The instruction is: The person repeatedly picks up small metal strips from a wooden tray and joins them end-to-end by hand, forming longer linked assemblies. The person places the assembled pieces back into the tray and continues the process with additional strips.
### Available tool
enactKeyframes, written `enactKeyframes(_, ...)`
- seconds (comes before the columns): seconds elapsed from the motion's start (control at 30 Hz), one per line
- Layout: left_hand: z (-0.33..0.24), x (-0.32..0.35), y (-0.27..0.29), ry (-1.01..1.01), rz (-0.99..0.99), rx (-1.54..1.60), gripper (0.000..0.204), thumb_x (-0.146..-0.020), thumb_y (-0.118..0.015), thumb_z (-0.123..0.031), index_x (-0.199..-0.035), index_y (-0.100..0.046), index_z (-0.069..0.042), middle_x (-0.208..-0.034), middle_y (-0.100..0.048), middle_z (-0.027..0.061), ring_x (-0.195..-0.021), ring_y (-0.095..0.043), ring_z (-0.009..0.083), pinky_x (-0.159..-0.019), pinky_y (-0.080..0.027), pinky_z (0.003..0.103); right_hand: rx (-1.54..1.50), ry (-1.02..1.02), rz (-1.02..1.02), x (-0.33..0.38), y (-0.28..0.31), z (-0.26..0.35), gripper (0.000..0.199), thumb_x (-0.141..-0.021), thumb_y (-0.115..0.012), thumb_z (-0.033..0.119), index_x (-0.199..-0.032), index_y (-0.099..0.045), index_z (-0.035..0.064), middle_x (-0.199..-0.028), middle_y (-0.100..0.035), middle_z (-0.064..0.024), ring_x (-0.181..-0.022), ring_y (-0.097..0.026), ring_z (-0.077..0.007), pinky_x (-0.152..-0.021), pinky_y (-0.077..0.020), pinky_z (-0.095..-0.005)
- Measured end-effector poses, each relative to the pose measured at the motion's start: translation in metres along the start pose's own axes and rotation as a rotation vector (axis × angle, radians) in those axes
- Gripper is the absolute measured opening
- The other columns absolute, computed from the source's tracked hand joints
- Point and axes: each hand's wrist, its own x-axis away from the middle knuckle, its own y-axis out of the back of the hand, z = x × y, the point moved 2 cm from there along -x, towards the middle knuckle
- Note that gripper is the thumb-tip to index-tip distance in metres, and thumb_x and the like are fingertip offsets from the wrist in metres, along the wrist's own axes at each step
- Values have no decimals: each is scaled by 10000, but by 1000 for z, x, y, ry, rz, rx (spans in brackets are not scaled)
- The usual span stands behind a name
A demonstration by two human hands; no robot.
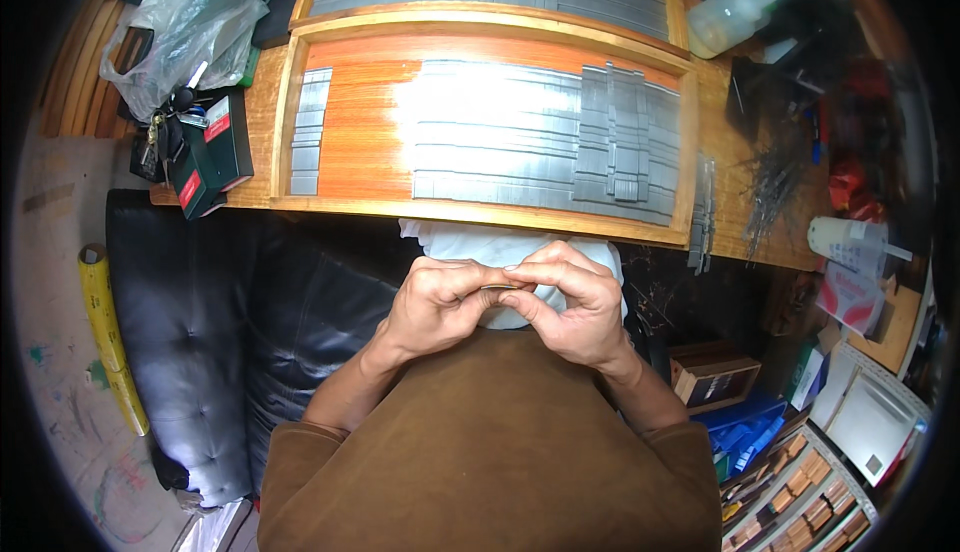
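Light is strongest at the top centre, apparently falling from above, and weakens toward the rim. A white glare burns out much of the grey strips [625,137] and spills onto the orange base [360,152] of the tray [687,142]. Smaller highlights shine on the black sofa [180,352] and the plastic bag [215,22]. Deep shadow fills the space under the worktop [263,122]. The left hand [440,302] and right hand [580,307] are well lit, with fairly clear outlines. The wide lens bows the tray's long edges, and the corners fall to black.
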Motion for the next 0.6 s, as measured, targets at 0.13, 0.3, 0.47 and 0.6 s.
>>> enactKeyframes(0.13, -2, 1, 3, 36, 23, 2, 241, -840, -787, 39, -1077, -799, -1, -896, -794, 174, -770, -792, 282, -682, -615, 331, 8, 29, 15, 0, 3, 0, 209, -816, -849, -78, -993, -759, -12, -913, -735, -103, -826, -721, -195, -735, -584, -306)
enactKeyframes(0.3, -2, 1, 2, 4, 7, -4, 230, -848, -785, 37, -1075, -798, -2, -894, -793, 169, -756, -788, 279, -672, -612, 329, 3, 30, 8, 0, 2, 0, 194, -814, -854, -74, -967, -755, -8, -897, -733, -103, -816, -720, -198, -735, -586, -306)
enactKeyframes(0.47, -2, 1, 2, 8, 15, -6, 229, -853, -783, 37, -1077, -795, -4, -893, -791, 167, -749, -785, 274, -661, -608, 327, -19, 17, -11, 1, 1, -1, 185, -819, -858, -66, -958, -754, -3, -890, -732, -98, -806, -716, -191, -726, -583, -304)
enactKeyframes(0.6, -4, 1, 2, 7, 13, 0, 230, -853, -783, 37, -1079, -794, -5, -893, -790, 168, -746, -784, 274, -657, -604, 325, -22, 14, -10, 1, 2, -2, 180, -818, -863, -58, -945, -751, 3, -886, -732, -91, -800, -711, -186, -721, -578, -303)
